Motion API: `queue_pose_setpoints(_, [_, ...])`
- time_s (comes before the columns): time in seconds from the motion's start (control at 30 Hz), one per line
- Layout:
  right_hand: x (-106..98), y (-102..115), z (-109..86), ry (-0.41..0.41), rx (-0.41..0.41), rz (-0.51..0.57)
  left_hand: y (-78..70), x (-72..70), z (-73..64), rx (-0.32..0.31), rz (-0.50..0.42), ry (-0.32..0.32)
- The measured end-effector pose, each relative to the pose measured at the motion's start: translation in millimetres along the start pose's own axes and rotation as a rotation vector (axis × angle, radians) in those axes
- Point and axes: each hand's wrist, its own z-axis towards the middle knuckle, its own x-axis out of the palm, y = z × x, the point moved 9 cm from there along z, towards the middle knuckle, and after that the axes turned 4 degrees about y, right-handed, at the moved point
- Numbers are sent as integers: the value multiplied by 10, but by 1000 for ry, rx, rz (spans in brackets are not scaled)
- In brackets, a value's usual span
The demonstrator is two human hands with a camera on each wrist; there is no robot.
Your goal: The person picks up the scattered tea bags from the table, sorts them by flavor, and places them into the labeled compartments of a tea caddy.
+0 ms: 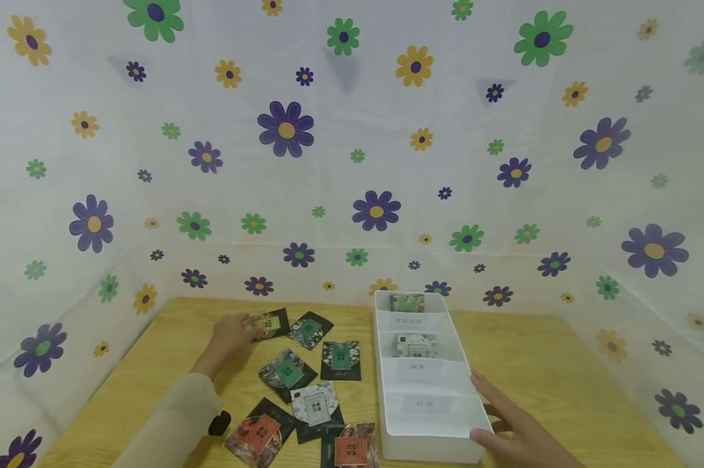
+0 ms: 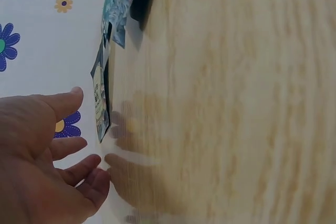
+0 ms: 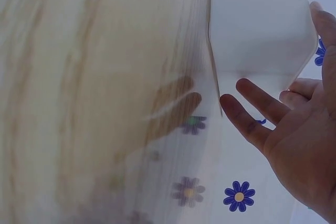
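Observation:
My left hand (image 1: 231,339) reaches over the far left of the table, its fingertips at a dark tea sachet (image 1: 272,324) with a yellow label. In the left wrist view, the thumb and fingers are spread apart beside that sachet (image 2: 98,98), with nothing pinched between them. My right hand (image 1: 518,426) rests against the right wall of a long white divided box (image 1: 430,447), thumb at its near right corner. The right wrist view has the fingers (image 3: 262,100) fairly straight along the box. A green sachet (image 1: 407,303) and a white one (image 1: 416,345) lie in separate compartments.
Between my left arm and the box lie more sachets: green-labelled ones (image 1: 340,356), a white one (image 1: 317,406) and red-labelled ones (image 1: 261,434). Labels mark the box's dividers. A flower-printed white sheet (image 1: 328,188) surrounds the wooden table (image 1: 527,351) behind and at both sides.

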Motion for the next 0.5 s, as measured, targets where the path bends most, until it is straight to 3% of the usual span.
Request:
queue_pose_setpoints(0.13, [9, -32, 7, -1, 16, -1, -33, -5, -17, -11, 82, -24])
queue_pose_setpoints(0.3, [11, -58, 8, 0, 38, 11, -32, 49, -86, -64, 46, -8])
queue_pose_setpoints(0.5, [3, -13, 1, -14, 22, -16, -102, 61, -136, -33, 164, 1])
